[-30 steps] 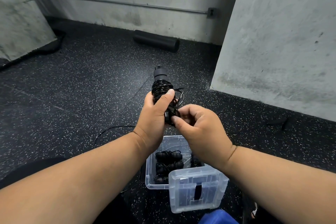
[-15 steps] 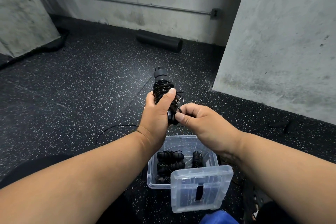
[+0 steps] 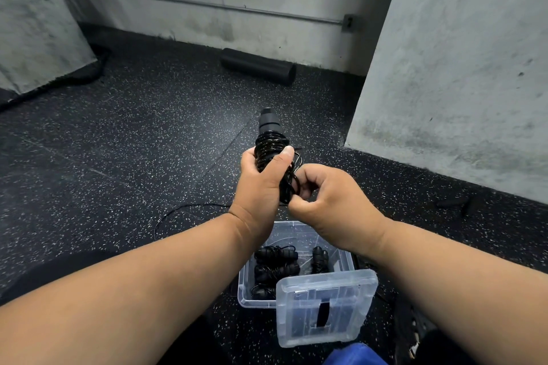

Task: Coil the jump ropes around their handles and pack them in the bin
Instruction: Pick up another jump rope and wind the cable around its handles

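Observation:
My left hand (image 3: 261, 184) grips a pair of black jump rope handles (image 3: 270, 139) held upright, with thin black rope wound tightly round them. My right hand (image 3: 329, 201) pinches the rope at the lower right of the coil, its fingers curled. A loose length of the rope (image 3: 178, 210) trails on the floor to the left. Below my hands stands a clear plastic bin (image 3: 247, 293) holding several coiled black jump ropes (image 3: 275, 268).
The bin's clear lid (image 3: 326, 305) leans over its front right corner. A black foam roller (image 3: 258, 66) lies by the back wall. A concrete pillar (image 3: 450, 68) rises on the right. Small dark items (image 3: 453, 203) lie on the speckled rubber floor at the right.
My right hand has shifted a little round the lower part of the coil, working the rope. My left hand keeps its hold on the handles. The camera has tilted slightly.

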The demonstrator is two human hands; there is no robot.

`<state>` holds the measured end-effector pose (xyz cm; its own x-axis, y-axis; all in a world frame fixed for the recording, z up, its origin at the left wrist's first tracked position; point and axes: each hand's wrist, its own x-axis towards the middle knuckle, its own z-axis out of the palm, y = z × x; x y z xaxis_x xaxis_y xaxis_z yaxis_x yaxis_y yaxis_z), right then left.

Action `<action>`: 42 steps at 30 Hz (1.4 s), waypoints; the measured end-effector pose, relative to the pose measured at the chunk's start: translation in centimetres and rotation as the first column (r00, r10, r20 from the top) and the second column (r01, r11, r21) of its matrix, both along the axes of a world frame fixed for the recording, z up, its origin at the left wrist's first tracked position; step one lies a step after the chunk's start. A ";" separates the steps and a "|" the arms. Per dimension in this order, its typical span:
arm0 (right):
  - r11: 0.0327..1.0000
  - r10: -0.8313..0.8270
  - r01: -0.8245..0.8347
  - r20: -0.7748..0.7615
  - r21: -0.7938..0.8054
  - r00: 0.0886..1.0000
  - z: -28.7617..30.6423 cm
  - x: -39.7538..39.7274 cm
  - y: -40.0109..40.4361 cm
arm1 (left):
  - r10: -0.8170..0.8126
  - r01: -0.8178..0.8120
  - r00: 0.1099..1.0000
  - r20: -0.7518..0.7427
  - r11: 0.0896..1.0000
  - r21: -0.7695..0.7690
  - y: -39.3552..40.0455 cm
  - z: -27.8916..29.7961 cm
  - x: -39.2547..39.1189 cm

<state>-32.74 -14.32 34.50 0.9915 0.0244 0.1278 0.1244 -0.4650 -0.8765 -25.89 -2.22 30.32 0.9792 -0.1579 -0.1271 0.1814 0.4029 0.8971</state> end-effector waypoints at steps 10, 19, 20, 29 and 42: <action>0.995 -0.030 0.048 0.205 -0.084 0.978 -0.8 -0.1 0.0 | 0.007 -0.013 0.997 -0.078 0.997 -0.080 0.1 -0.1 0.0; 0.773 0.063 0.307 0.548 -0.555 0.834 -2.2 -0.1 0.4 | 0.041 -0.045 0.998 -0.052 0.997 -0.063 0.3 -0.7 0.3; 0.778 0.034 0.308 0.527 -0.548 0.849 -2.2 0.0 0.4 | 0.049 -0.052 0.998 -0.046 0.997 -0.056 0.3 -0.7 0.2; 0.953 -0.136 0.215 0.332 -0.215 0.933 -2.5 0.2 0.9 | 0.009 -0.009 1.000 0.000 1.000 -0.003 0.3 -1.2 0.9; 0.793 0.215 0.148 0.499 -0.591 0.839 0.9 1.1 -3.3 | -0.105 0.112 0.992 -0.067 0.988 0.109 1.3 -1.4 1.9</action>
<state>-31.66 -17.57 35.42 0.7691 0.3055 0.5613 0.4940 -0.8415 -0.2188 -24.01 -0.96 28.92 0.9470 -0.2444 -0.2085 0.2739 0.2749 0.9217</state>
